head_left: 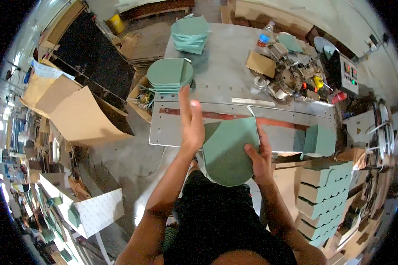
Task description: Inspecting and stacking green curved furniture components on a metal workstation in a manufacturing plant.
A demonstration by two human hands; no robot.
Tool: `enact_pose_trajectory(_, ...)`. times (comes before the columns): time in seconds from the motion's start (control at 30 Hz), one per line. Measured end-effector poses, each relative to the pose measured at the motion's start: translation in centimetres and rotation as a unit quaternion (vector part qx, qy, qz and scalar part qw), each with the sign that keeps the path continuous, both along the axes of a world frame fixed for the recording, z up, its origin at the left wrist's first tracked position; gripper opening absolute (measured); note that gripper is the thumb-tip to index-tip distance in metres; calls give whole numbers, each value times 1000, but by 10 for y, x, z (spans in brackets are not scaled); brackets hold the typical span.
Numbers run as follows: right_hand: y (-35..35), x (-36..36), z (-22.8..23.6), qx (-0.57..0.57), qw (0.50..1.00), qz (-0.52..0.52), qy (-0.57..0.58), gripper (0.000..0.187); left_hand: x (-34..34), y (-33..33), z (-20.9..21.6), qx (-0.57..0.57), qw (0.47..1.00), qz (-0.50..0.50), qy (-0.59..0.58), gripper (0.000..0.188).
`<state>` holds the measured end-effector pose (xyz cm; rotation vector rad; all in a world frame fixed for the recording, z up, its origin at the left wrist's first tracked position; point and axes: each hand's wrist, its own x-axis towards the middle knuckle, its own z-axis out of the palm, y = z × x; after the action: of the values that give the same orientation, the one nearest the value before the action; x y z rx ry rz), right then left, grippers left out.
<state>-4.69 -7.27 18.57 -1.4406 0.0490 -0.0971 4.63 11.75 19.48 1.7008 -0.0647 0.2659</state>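
Observation:
My right hand (262,162) grips the right edge of a flat green board piece (230,150), its thumb lying on the face. The piece has a rounded lower end and a straighter upper edge, with a thin white strip sticking up at its upper right corner. It is held tilted in front of my body, over the near edge of the metal table (216,86). My left hand (193,128) is raised beside the piece's left edge, fingers stretched upward, holding nothing. Whether its palm touches the piece I cannot tell.
Two stacks of similar green pieces, a nearer stack (169,73) and a farther stack (191,33), stand on the table's left. A machine (287,81) occupies its right, near a plastic bottle (265,35). Folded green pieces (325,198) are piled at lower right; a cardboard box (82,112) stands left.

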Motion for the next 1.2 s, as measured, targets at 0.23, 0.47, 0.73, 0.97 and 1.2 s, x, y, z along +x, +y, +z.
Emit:
enact_pose_trajectory(0.23, 44, 27, -31, 151, 973, -24, 173, 46, -17, 57, -47, 57, 998, 16, 31, 35)
enact_pose_trajectory(0.47, 103, 74, -14, -243, 963, -51, 100, 32, -16, 96, -44, -143, 956, -151, 209, 46)
enact_pose_trajectory(0.73, 175, 125, -49, -543, 793, 50, -271, 41, 28, 112, -27, -311, 904, 5, 294, 27)
enact_pose_trajectory(0.97, 173, 161, -72, -417, 899, -114, -65, 61, 74, 154, -72, -345, 890, 15, 296, 26)
enact_pose_trajectory(1.2, 159, 223, -132, 27, 980, -47, 190, 42, 119, 157, -136, -415, 868, -11, 273, 32)
